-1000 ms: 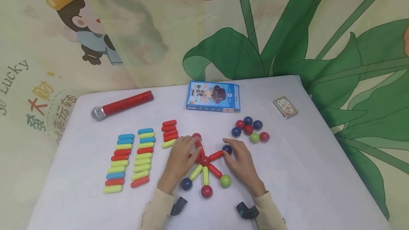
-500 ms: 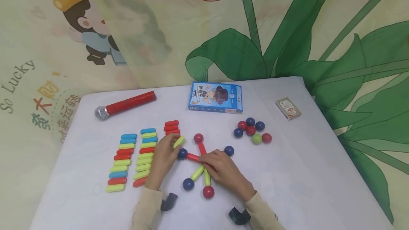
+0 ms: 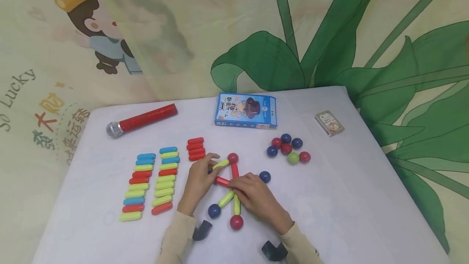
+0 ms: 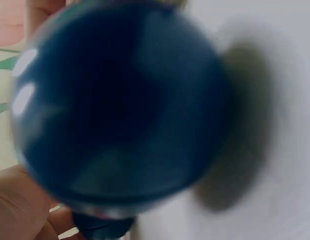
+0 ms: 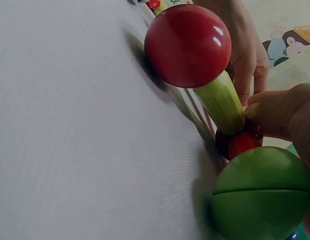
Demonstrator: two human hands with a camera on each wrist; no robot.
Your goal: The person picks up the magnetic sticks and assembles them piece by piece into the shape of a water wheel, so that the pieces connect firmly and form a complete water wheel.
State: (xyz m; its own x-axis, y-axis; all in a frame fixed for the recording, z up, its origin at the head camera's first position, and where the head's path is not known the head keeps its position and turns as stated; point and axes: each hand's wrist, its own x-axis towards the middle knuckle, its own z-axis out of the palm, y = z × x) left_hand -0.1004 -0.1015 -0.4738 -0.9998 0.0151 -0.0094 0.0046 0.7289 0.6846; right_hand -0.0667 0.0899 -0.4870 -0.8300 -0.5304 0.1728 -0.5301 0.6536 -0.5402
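In the head view my left hand [image 3: 198,178] pinches a yellow-green rod [image 3: 221,163], whose far end meets the top red ball [image 3: 232,158]. A dark blue ball [image 4: 120,100] fills the left wrist view, close to the left fingers. My right hand [image 3: 258,194] covers the hub of a star of rods and balls; in the right wrist view its fingertips grip the red hub ball [image 5: 224,145]. From the hub run red rods [image 3: 222,181] and yellow-green rods [image 3: 226,199]. A green ball [image 5: 262,195] shows below the right hand.
Left lie columns of coloured rods [image 3: 165,185], with several red rods [image 3: 196,148] nearer the middle. Loose balls [image 3: 286,148] cluster on the right. Behind stand a blue box [image 3: 245,110], a red microphone [image 3: 148,119] and a small card box [image 3: 329,123].
My left hand has picked the yellow-green rod from beside the red rods and carried it right to the top red ball. My right hand has moved from the right-hand blue ball to the hub.
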